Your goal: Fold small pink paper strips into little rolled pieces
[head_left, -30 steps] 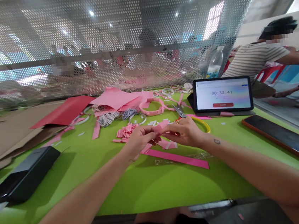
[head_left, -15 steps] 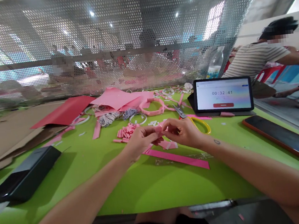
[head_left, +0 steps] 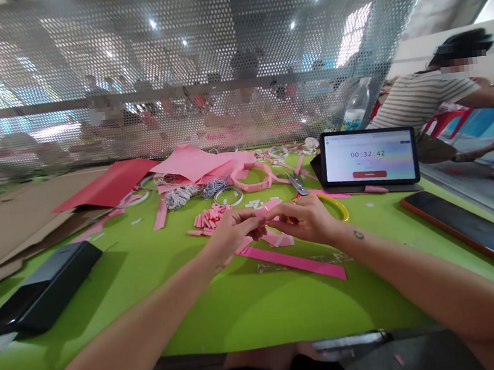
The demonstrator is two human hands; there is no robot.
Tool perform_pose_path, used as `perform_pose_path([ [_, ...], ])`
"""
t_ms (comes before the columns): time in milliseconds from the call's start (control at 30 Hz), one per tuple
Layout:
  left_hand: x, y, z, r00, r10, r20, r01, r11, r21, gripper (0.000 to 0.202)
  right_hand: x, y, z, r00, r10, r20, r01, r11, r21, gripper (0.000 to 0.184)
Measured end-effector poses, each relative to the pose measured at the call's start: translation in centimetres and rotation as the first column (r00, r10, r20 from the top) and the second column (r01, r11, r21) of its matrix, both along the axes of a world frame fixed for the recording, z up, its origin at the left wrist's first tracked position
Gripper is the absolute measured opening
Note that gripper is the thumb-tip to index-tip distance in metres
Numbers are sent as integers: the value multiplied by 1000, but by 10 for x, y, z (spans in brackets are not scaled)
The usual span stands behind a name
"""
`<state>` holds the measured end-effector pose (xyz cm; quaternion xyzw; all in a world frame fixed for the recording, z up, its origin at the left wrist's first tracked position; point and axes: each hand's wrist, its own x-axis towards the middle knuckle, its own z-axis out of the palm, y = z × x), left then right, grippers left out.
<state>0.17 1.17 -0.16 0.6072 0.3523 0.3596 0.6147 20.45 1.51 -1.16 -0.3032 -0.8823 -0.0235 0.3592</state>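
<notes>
Paper [head_left: 268,208], a small light-pink piece, sits between your two hands, above the middle of the desk [head_left: 261,319]. What shows is a pale, smooth upper face, with a brighter glint along it; it stands out above your fingertips, tilted rather than flat. Your left hand [head_left: 237,228] holds it in a narrow grip, thumb and fingers pressed together on its near side. Your right hand [head_left: 307,218] has its fingertips against the other end; you cannot tell from here whether that grip is closed on the piece or only touching it.

Your fingers cover the lower part of the paper, so its full outline, and whether it is folded or rolled, is hard to make out. Just below, the pink scraps [head_left: 279,239] with white ends are partly hidden by your hands, as is one end of the magenta strip [head_left: 299,265]. Your left hand also overlaps the edge of the pink pile [head_left: 212,217]. Behind your right hand, the scissors [head_left: 297,184] show their blades and a yellow loop, the rest being covered. The small print on the tablet [head_left: 368,163] is too fine to read, though its large digits show 00:32:42. The phone [head_left: 467,226] is cut off at the right edge.
</notes>
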Motion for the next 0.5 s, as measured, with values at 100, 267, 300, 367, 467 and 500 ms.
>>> perform_pose_path([
  [100,0,-1,0,1000,-2,-20,2,1000,31,15,-2,-2,3,998,27,-49,-30,998,-58,15],
  [267,1,-3,0,1000,-5,-21,6,998,68,18,-7,-6,6,984,32,-177,-71,974,-217,14],
  [300,1,-3,-1,1000,-8,-22,10,997,75,18,-8,-7,7,979,28,-201,-80,963,-257,15],
  [367,0,-4,-1,999,-24,-25,26,995,92,19,-10,-9,10,970,27,-243,-109,936,-333,17],
  [467,0,-5,-1,998,-36,-43,41,991,126,21,-13,-11,15,955,25,-295,-160,881,-445,19],
  [500,0,-5,-1,998,-34,-56,42,990,137,22,-14,-12,16,950,18,-313,-175,859,-482,20],
])
